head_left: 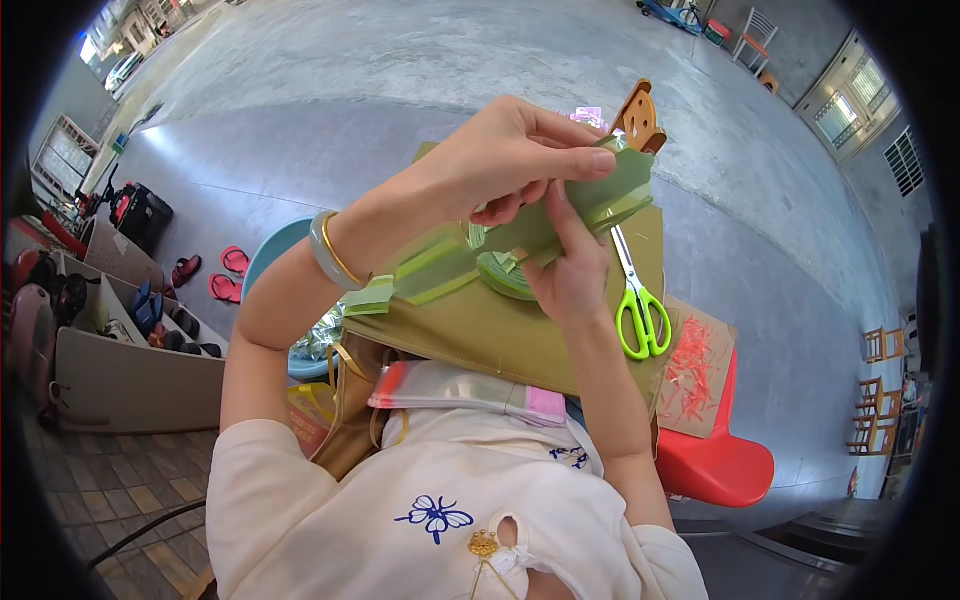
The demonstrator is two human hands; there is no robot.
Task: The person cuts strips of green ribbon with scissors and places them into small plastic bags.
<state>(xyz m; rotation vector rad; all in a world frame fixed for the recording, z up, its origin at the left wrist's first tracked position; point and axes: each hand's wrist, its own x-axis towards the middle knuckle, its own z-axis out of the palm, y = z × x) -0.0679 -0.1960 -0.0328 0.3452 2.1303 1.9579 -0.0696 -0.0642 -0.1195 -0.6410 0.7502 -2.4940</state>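
Two hands worked one green strip (560, 215) above the lap. The left hand (510, 150) was on top, thumb & fingers pinched on the strip's upper end. The right hand (572, 275) was under it, index finger stretched up along the strip, other fingers curled round it. That 2-point grip prob. made the strip lie flat & taut. Its free end hung down-left, near the left wrist. One green roll (500, 275) sat just below the hands on an olive board (480, 335) across the lap, which seemed to serve as a work surface. One pair of scissors (640, 305), lime handles, lay on the board just beside the right hand, prob. for easy reach. The left wrist wore 2 bangles (330, 255): 1 pale green, 1 thin gold. Off to the right were 1 red stool (720, 465) & 1 cardboard sheet (700, 365) w/ red shreds. On the floor at left lay 2 pink sandals (225, 287).
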